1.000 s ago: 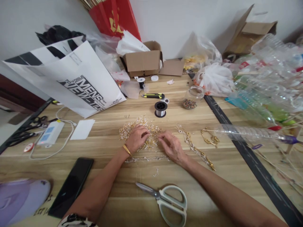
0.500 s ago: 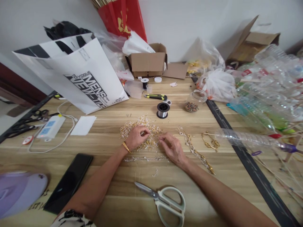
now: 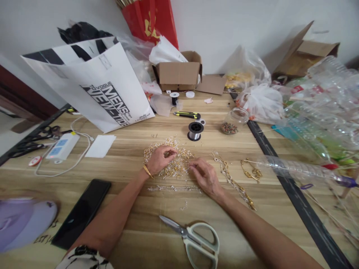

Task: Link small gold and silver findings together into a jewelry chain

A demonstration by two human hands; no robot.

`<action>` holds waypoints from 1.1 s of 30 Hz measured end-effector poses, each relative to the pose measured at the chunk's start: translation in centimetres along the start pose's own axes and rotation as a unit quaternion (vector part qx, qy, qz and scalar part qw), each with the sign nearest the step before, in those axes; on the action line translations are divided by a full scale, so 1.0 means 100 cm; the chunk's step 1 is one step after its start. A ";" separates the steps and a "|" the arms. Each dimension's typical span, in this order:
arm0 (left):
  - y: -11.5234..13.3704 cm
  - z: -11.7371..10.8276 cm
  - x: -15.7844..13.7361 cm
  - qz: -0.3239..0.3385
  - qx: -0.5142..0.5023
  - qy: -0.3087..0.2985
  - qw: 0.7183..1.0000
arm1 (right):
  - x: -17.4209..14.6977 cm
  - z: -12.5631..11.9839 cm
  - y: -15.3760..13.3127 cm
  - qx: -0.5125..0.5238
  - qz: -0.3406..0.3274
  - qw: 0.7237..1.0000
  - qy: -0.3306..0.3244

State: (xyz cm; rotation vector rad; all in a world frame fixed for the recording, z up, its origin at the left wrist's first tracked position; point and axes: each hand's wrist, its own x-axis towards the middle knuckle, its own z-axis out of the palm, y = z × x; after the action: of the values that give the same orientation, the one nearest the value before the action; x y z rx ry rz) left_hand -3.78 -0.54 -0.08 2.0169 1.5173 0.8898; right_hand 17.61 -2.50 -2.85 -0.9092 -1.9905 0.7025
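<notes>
My left hand (image 3: 159,161), with a gold bangle at the wrist, rests over the left part of a loose heap of gold, silver and clear beads (image 3: 175,170). Its thumb and fingers curl together; anything between them is too small to make out. At the heap's right edge my right hand (image 3: 206,177) is closed in a pinch, its fingertips close to the beads. What it pinches, if anything, does not show. A silvery beaded chain (image 3: 171,188) lies just below the heap, its right end beside my right hand. Gold and silver chains (image 3: 231,179) lie to the right.
Scissors (image 3: 193,239) lie in front, and a black phone (image 3: 82,213) is at left. Behind the heap are a wire spool (image 3: 195,131), a utility knife (image 3: 186,114) and a glass jar (image 3: 234,121). A white paper bag (image 3: 98,86) stands back left; plastic bottles (image 3: 322,101) crowd the right.
My left hand has shifted slightly, its curled fingers tilting a little lower over the beads. My right hand keeps its pinch in nearly the same place. The whole view has moved slightly.
</notes>
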 end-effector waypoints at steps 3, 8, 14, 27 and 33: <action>-0.001 -0.003 0.001 0.003 0.008 -0.015 1.000 | 0.000 0.000 0.001 -0.003 -0.003 1.000 0.002; -0.004 -0.005 0.002 0.025 0.021 -0.050 0.998 | 0.000 0.001 0.003 0.000 0.002 1.000 0.000; 0.001 -0.003 0.000 0.069 0.111 -0.128 0.983 | 0.000 0.001 0.002 0.001 0.001 1.000 0.002; 0.009 0.008 -0.006 0.142 0.174 -0.176 0.958 | 0.000 0.001 0.000 -0.001 0.017 1.000 -0.005; 0.005 0.012 -0.007 0.133 0.174 -0.131 0.967 | 0.000 0.002 0.001 -0.002 0.016 1.000 -0.002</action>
State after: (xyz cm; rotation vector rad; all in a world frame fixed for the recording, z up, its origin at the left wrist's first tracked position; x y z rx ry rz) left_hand -2.67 -1.34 -0.74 2.5210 1.3471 0.4406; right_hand 17.51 -2.43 -3.03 -0.9447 -1.9849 0.7184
